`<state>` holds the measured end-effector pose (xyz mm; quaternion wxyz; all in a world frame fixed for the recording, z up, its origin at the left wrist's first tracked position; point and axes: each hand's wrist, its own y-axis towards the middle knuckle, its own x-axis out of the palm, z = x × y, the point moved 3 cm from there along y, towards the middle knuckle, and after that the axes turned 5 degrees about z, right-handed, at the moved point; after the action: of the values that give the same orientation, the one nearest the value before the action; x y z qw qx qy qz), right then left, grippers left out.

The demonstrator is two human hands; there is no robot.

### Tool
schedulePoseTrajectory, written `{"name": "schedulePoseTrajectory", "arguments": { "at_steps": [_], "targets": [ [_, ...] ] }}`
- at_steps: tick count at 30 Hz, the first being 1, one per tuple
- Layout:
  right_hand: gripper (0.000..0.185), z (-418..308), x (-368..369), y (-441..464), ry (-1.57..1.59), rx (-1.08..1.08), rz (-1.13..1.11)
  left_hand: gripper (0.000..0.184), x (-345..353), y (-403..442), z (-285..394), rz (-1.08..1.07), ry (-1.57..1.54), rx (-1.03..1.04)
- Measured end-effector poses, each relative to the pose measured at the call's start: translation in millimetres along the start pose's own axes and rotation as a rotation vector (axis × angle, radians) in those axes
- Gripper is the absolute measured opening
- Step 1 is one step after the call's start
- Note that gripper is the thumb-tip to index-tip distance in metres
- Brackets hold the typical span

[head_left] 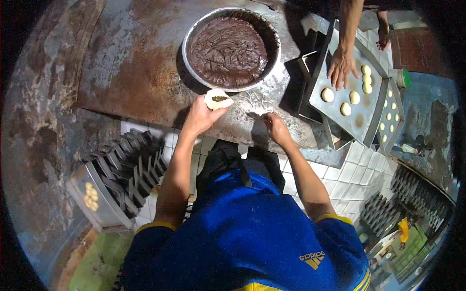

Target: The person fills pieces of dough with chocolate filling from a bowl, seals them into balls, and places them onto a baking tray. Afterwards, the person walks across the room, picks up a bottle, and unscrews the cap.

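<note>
My left hand (200,119) is closed around a flattened piece of pale dough (211,93) with a dark filling on it, close to the near rim of a big metal bowl. Inside that round bowl (188,68) lies a thick, dark brown, chocolate-like paste (228,51). My right hand (277,127) is just above the table's near edge, its fingers curled together. What it holds, if anything, I cannot make out; a dark shadow falls beside it. Both hands are over the worn metal table (141,63).
At the right, another person's hand (343,65) reaches over a baking tray (335,104) with several dough balls (355,97). A second tray (388,133) with smaller dough pieces lies beyond it. Stacked dark trays (128,165) stand low at the left, near white floor tiles (352,169).
</note>
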<state>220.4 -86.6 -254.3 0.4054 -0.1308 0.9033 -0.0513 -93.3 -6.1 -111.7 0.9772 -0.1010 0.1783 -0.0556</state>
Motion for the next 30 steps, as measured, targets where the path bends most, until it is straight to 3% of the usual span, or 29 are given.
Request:
{"name": "schedulePoseTrajectory", "arguments": {
  "at_steps": [1,2,4,6,8,10,11,12,14,15,16,18,19,20,22,24,25,26,28,29,30],
  "targets": [
    [0.044,-18,-16,7,-0.047,0.022,-0.056,0.030,5,2,4,-0.129,0.019,0.047],
    [0.044,-49,-41,17,-0.039,0.025,-0.048,0.030,10,3,9,-0.257,0.039,0.094],
    [0.064,-124,-97,32,0.319,-0.128,0.007,0.032,16,2,30,-0.363,0.031,0.114],
    [0.080,-177,-139,36,0.424,-0.303,-0.040,0.036,29,3,52,-0.561,-0.003,0.159],
    [0.076,-193,-164,36,0.413,-0.383,0.005,0.038,41,6,70,-0.622,-0.003,0.237],
    [0.067,-193,-178,37,0.439,-0.362,-0.119,0.037,45,7,94,-0.762,0.074,0.043],
    [0.050,-190,-186,33,0.505,-0.324,-0.051,0.037,48,7,103,-0.777,0.062,0.065],
    [0.050,-185,-190,29,0.502,-0.331,-0.046,0.037,54,6,105,-0.774,0.067,0.073],
    [0.037,-167,-198,20,0.712,-0.115,-0.047,0.042,67,3,114,-0.640,-0.077,0.301],
    [0.029,-165,-208,13,0.710,-0.121,0.022,0.045,73,-4,128,-0.621,-0.227,0.159],
    [0.029,-165,-217,6,0.706,-0.124,0.030,0.045,83,-8,134,-0.624,-0.226,0.168],
    [0.029,-161,-237,-8,0.852,-0.037,0.084,0.043,100,-11,139,-0.519,-0.422,-0.149],
    [0.054,-158,-247,-15,0.972,0.034,-0.025,0.043,111,-17,147,-0.521,-0.419,-0.142],
    [0.054,-160,-263,-24,0.971,0.027,-0.019,0.043,123,-23,156,-0.474,-0.477,-0.103],
    [0.087,-173,-302,-45,0.428,-0.285,0.198,0.043,150,-33,175,-0.382,-0.594,-0.031],
    [0.110,-167,-314,-51,0.098,-0.554,0.191,0.047,173,-40,193,-0.410,-0.595,-0.014],
    [0.095,-166,-320,-54,0.064,-0.549,0.204,0.049,184,-42,198,-0.449,-0.644,-0.043],
    [0.095,-156,-328,-57,0.063,-0.546,0.206,0.051,194,-44,204,-0.484,-0.692,-0.072],
    [0.077,-135,-345,-60,0.194,-0.547,0.228,0.052,208,-48,219,-0.361,-0.720,-0.138],
    [0.054,-128,-354,-65,0.349,-0.447,0.254,0.049,215,-46,220,-0.409,-0.794,-0.155],
    [0.054,-118,-360,-70,0.348,-0.446,0.255,0.046,223,-44,221,-0.458,-0.869,-0.172]
  ]
}}
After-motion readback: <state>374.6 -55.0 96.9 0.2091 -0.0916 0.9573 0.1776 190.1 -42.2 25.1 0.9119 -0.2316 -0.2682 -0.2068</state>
